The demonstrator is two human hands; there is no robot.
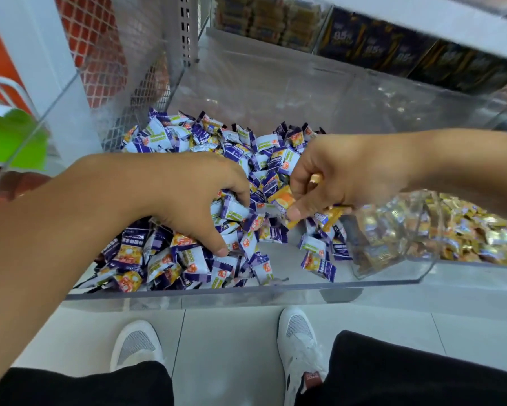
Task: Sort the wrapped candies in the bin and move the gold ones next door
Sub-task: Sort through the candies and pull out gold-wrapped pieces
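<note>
Candies fill most of the clear bin [187, 291] in the head view, the only view there is. Nearly all of them are purple and white candies [187, 148], heaped high at the back and on the left side. A bare patch of the bin floor shows near the front, on the right.

The left hand [187, 197] is dug into the pile. Its fingers are curled round a bunch of purple and white candies, so it is holding a handful.

The right hand [343, 177] is a little to the right, over the same bin. Its thumb and fingers pinch a gold candy [286, 200]. A bit of shiny gold wrapper also peeks out between its fingers, so it may be holding more than one. Another gold candy [332, 215] pokes out just below that hand; I cannot tell if the hand holds it or if it lies on the pile.

Next door, on the right, is the gold bin [392, 273]. It is behind a clear wall, and it already holds lots of gold candies [466, 238]. So some of the moving may be done.

The job looks like it is in the middle. The gold candy in the right hand has not gone next door yet. The purple heap is deep, so more gold ones could be hiding under it. I think there is more digging to do.
</note>
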